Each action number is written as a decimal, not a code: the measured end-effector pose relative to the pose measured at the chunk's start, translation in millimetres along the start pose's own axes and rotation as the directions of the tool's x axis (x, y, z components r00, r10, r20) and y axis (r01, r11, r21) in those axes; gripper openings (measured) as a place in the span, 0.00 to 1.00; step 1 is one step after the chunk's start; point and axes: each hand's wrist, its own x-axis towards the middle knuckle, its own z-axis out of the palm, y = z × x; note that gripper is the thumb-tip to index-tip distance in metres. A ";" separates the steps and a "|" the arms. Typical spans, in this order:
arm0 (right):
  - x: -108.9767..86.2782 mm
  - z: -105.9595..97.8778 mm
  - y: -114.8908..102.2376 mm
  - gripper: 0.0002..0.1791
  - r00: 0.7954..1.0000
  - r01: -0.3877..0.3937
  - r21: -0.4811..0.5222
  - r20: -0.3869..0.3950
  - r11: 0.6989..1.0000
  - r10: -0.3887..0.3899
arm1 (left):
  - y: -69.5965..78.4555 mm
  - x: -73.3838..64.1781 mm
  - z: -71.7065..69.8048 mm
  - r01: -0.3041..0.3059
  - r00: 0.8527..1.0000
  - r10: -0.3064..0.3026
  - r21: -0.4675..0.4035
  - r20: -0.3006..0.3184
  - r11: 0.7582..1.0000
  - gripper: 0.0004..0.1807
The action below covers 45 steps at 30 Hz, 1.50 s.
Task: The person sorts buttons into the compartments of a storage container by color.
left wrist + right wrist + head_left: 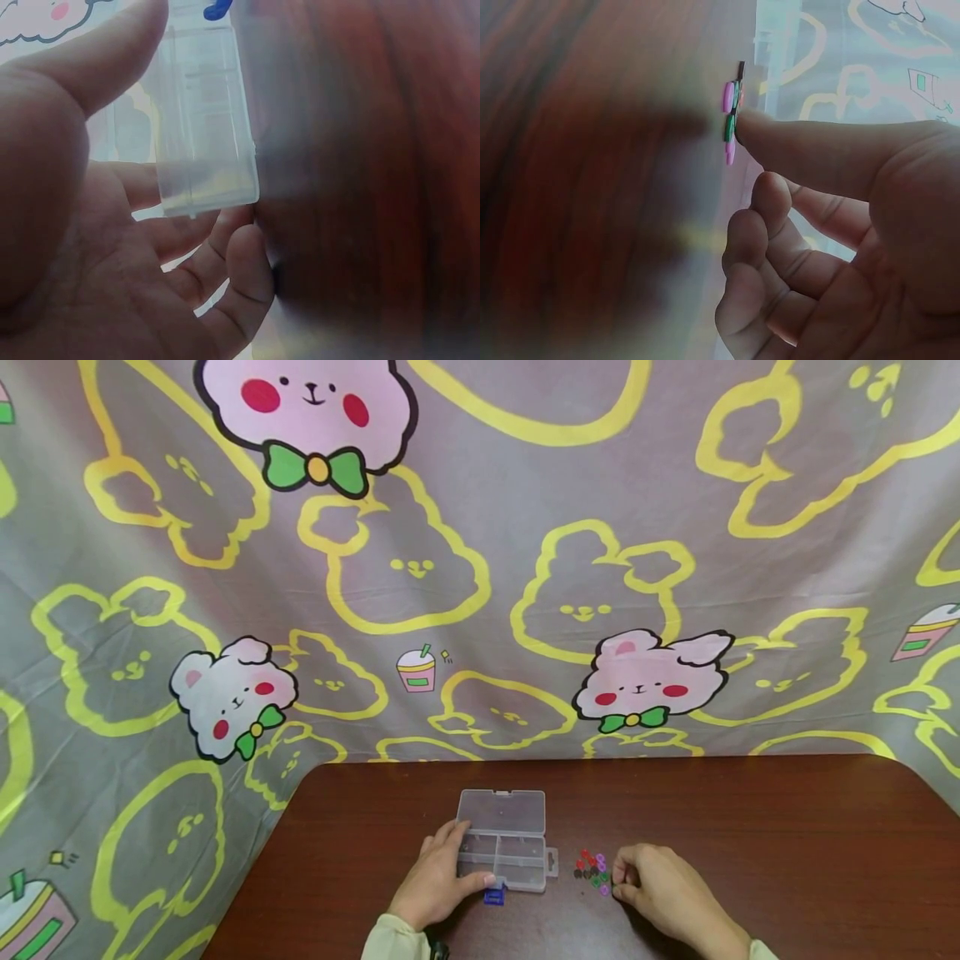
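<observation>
A clear plastic compartment box [521, 887] stands on the table with its lid [501, 812] folded back. My left hand [438, 878] grips the box's left end, thumb on the front rim and fingers along the side; the left wrist view shows the box end [206, 127] between thumb and fingers. A blue latch [493, 896] sticks out at the box's front edge. To the right lies a cluster of small flat round button-like pieces [595, 872] in red, purple, green and dark brown. My right hand [660, 885] is beside them, fingers loosely bent, thumb [810, 154] pointing at the pieces, nothing visible held.
A dark reddish-brown wooden table [787, 843] carries everything. Behind it hangs a grey cloth [480, 527] with yellow outlines and cartoon animals. A clear hanging tab [552, 862] juts from the box's right end, toward the pieces.
</observation>
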 end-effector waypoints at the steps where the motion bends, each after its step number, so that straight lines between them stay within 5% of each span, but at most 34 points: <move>1: -0.2 -0.1 -0.3 0.18 1.000 -0.001 0.000 -0.004 1.000 0.001 | 0.1 -0.1 -0.2 0.001 1.000 -0.001 0.000 0.001 1.000 0.49; 45: 13.3 8.2 -32.4 0.18 0.990 -0.025 0.056 -0.135 0.998 0.032 | 4.0 -3.2 -1.6 0.055 0.998 -0.053 -0.047 0.031 0.997 0.56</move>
